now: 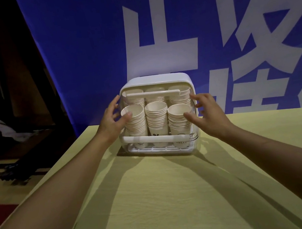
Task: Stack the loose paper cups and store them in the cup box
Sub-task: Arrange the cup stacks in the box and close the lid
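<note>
White paper cup stacks (156, 117) fill the clear-fronted white plastic cup box (158, 117) standing at the far edge of the yellow-green surface (168, 199), before a blue banner (78, 47). My left hand (111, 120) and right hand (207, 115) flank the box with fingers spread and relaxed, grasping nothing; left fingers (113, 104) touch its side.

One head-worn camera looks forward and down along both forearms — cup box (158, 117) centred at the table's (168, 199) far end.
</note>
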`<state>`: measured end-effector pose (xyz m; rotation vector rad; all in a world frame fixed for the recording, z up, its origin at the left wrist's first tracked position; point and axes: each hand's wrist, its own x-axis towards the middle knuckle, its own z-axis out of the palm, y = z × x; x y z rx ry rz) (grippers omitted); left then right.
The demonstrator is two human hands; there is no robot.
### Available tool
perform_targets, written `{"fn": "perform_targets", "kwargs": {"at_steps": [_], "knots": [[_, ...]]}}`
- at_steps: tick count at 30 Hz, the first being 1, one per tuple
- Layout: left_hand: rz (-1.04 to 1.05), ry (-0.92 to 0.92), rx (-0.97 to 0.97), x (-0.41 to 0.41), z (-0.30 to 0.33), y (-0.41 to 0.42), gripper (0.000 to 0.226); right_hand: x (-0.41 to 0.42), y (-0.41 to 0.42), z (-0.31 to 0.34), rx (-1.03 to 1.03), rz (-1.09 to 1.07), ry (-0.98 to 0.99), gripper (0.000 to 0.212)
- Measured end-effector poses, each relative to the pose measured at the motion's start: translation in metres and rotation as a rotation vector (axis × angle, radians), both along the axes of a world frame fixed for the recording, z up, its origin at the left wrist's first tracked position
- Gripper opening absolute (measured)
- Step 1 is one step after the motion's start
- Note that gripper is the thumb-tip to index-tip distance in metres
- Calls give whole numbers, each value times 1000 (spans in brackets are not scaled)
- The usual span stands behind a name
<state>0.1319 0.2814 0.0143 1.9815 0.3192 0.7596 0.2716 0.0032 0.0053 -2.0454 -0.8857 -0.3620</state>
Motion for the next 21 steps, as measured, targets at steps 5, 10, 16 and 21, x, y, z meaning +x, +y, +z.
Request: {"fn": "perform_targets", "kwargs": {"at_steps": [5, 10, 16, 21], "knots": [[37, 108, 256, -10, -19, 4, 101, -6, -5, -15, -69, -38, -77, 76], [134, 52, 259, -4, -26, -1, 90, -5, -1, -19, -91, -77, -143, 79], [193, 30, 255, 1, -34, -9, 85, -10, 1, -24, -97, -88, -217, 57], [109, 14, 179, 1, -37, -14, 83, -17, 9, -24, -63, -58, -246, 62]]}}
